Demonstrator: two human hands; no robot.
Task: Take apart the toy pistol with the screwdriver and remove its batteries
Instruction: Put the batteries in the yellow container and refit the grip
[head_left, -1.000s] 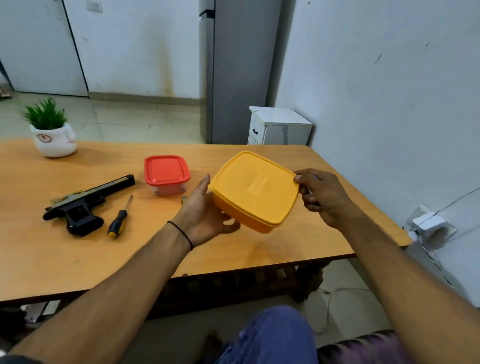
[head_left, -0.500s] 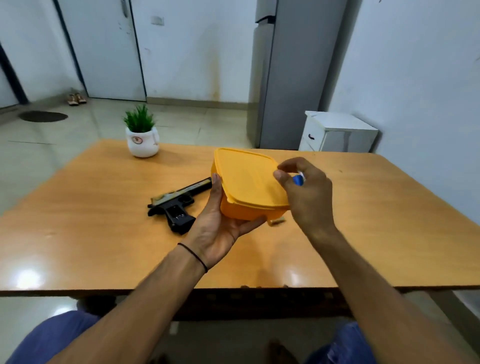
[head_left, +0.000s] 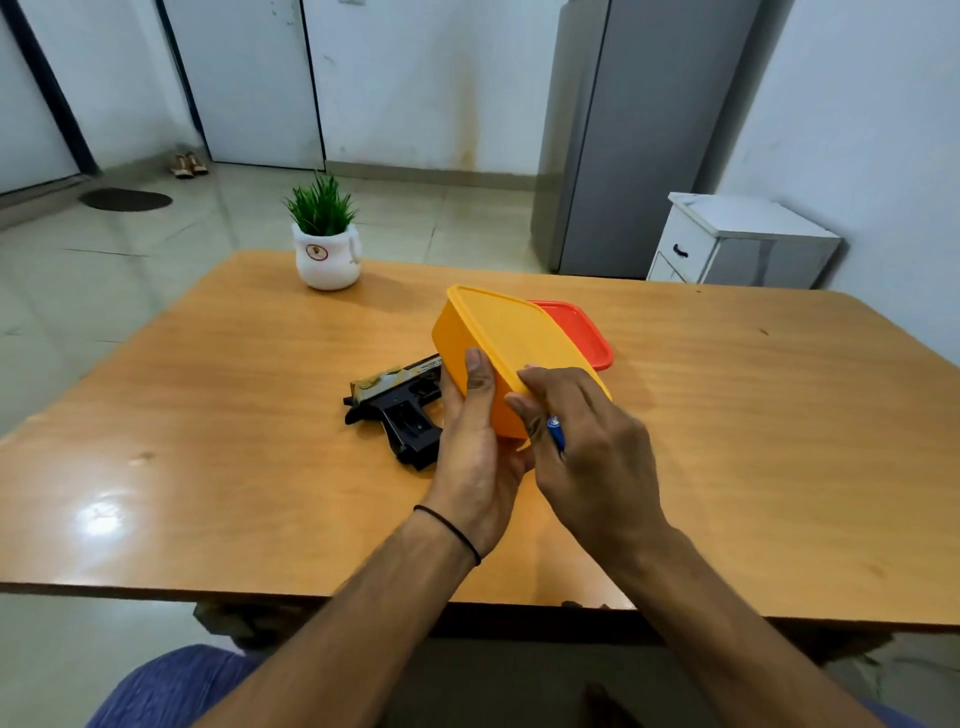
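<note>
Yellow plastic fills the middle of the head view: a lidded box (head_left: 493, 332) held tilted above the table (head_left: 208, 467). The left hand (head_left: 470, 457) cradles it from beneath, thumb pressed up its side wall. The right hand (head_left: 587, 447) has its fingertips hooked at the lid's near corner, with what looks like a blue battery (head_left: 555, 430) tucked against its curled fingers. The pistol (head_left: 397, 408) lies flat on the table just left of the left hand, grip towards the person, its barrel running out of sight behind the box. A red lid (head_left: 579, 332) peeks out behind the box, and a plant (head_left: 327, 244) stands at the far edge. I see no screwdriver. The pistol looks like stiff, light plastic, so I'd pin it flat by the grip, since the glossy tabletop may let it slide under a driver. The box seems thin and springy, and its lid is best peeled from a corner.
</note>
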